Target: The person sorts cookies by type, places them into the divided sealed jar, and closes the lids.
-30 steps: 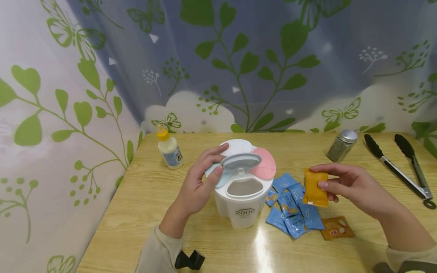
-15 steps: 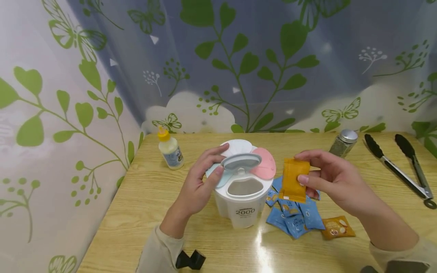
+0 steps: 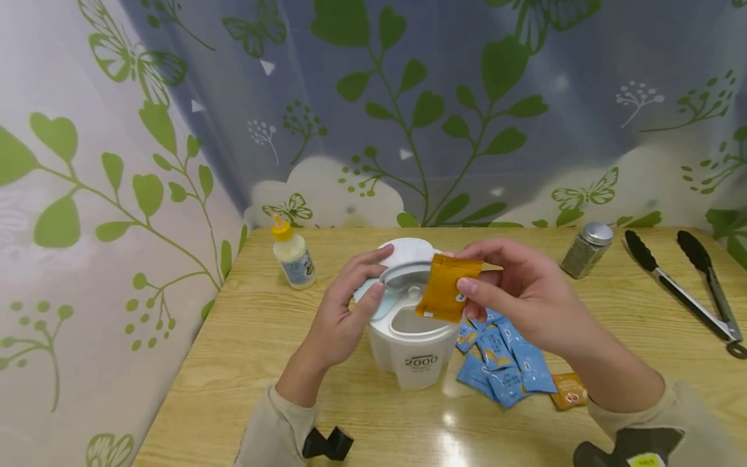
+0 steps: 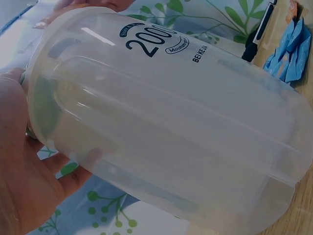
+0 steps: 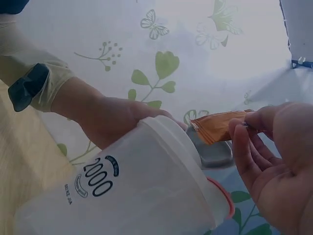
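A white translucent canister (image 3: pixel 417 363) marked 2000 stands upright on the wooden table. Its top has petal-like lids, and the grey front lid (image 3: pixel 403 277) is flipped up above an open compartment. My left hand (image 3: pixel 335 318) grips the canister's upper left side, thumb near the raised lid. In my right hand (image 3: pixel 533 295), an orange snack packet (image 3: pixel 446 292) is pinched between thumb and fingers. It hangs over the right part of the opening, as the right wrist view also shows with the packet (image 5: pixel 217 126) beside the raised lid. The pink lid is mostly hidden.
Blue snack packets (image 3: pixel 496 353) lie piled right of the canister, with another orange packet (image 3: pixel 565 391) partly behind my right forearm. A yellow-capped bottle (image 3: pixel 296 263) stands at back left. A spice jar (image 3: pixel 586 251) and black-tipped tongs (image 3: pixel 679 295) are at back right.
My right hand has carried the orange packet leftward, from above the blue packets to over the canister's opening. The left hand has stayed at the canister.
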The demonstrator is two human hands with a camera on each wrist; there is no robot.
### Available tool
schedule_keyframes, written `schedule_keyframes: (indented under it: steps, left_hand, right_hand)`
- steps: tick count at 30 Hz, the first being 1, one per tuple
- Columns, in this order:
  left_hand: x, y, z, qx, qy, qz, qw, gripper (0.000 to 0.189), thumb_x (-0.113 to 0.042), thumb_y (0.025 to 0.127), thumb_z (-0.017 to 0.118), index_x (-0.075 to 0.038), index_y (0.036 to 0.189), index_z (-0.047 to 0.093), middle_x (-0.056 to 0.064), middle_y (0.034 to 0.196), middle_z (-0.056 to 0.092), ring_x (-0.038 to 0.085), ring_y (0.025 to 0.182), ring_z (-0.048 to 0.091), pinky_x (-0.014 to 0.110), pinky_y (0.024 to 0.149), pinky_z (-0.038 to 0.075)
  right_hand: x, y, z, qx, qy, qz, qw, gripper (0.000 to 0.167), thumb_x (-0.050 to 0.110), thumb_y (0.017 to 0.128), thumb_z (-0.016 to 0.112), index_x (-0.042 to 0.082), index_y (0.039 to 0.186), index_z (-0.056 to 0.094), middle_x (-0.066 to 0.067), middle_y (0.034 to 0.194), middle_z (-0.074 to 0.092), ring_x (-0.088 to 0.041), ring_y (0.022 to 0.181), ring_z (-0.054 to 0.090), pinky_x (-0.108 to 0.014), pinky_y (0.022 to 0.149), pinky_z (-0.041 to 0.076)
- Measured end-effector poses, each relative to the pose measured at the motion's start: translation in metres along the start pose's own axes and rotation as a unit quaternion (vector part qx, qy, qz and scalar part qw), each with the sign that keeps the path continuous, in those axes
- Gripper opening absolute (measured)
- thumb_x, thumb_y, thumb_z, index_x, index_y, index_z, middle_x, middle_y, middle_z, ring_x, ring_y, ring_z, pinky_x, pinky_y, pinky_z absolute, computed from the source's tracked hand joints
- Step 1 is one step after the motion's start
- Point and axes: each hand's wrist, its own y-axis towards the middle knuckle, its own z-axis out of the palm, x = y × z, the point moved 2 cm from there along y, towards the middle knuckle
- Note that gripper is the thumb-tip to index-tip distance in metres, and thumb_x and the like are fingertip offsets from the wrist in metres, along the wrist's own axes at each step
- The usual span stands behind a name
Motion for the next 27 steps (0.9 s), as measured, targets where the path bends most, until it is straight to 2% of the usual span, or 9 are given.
schedule_keyframes:
  steps: [3,7,10,20,27]
  left_hand:
    - [0.0,0.0,0.0,0.001,-0.002,0.0,1.0,0.023,-0.014,0.102,0.047,-0.004,0.113,0.065,0.01,0.147,0.053,0.024,0.143,0.044,0.047,0.121,0.032]
    - [0.0,0.0,0.0,0.003,-0.001,0.002,1.0,0.024,-0.014,0.103,0.047,-0.004,0.113,0.065,0.01,0.146,0.053,0.024,0.143,0.044,0.047,0.121,0.032]
    - [0.0,0.0,0.0,0.002,0.002,0.003,1.0,0.024,-0.015,0.103,0.047,-0.004,0.113,0.065,0.009,0.147,0.053,0.024,0.143,0.043,0.046,0.121,0.032]
    - [-0.001,0.0,0.0,-0.003,0.008,-0.007,0.9999,0.024,-0.017,0.102,0.048,-0.004,0.112,0.066,0.007,0.147,0.053,0.022,0.143,0.044,0.045,0.12,0.034]
    - [-0.001,-0.001,0.0,-0.005,0.008,-0.009,0.9999,0.023,-0.015,0.101,0.049,-0.004,0.112,0.066,0.008,0.147,0.054,0.022,0.142,0.045,0.046,0.12,0.034]
  right_hand:
    - [0.001,0.003,0.007,0.012,-0.022,-0.012,0.9996,0.033,-0.015,0.093,0.055,0.001,0.121,0.061,-0.005,0.113,0.07,-0.016,0.068,0.067,-0.027,0.057,0.057]
    - [0.0,0.003,0.013,0.015,-0.066,-0.013,0.9976,0.025,-0.013,0.093,0.058,0.0,0.114,0.064,-0.003,0.091,0.071,-0.016,0.066,0.067,-0.028,0.058,0.058]
    - [-0.002,0.002,0.014,0.013,-0.086,-0.009,0.9962,0.022,-0.012,0.092,0.06,-0.001,0.11,0.065,-0.005,0.082,0.07,-0.015,0.067,0.067,-0.028,0.058,0.059]
    - [-0.008,-0.006,0.009,0.005,-0.113,0.018,0.9934,0.021,-0.012,0.091,0.062,0.0,0.107,0.067,-0.004,0.089,0.07,-0.015,0.068,0.066,-0.032,0.058,0.06]
    - [-0.006,-0.016,-0.003,-0.005,-0.123,0.055,0.9908,0.021,-0.011,0.089,0.065,0.003,0.105,0.068,-0.004,0.08,0.07,-0.016,0.064,0.067,-0.031,0.056,0.059]
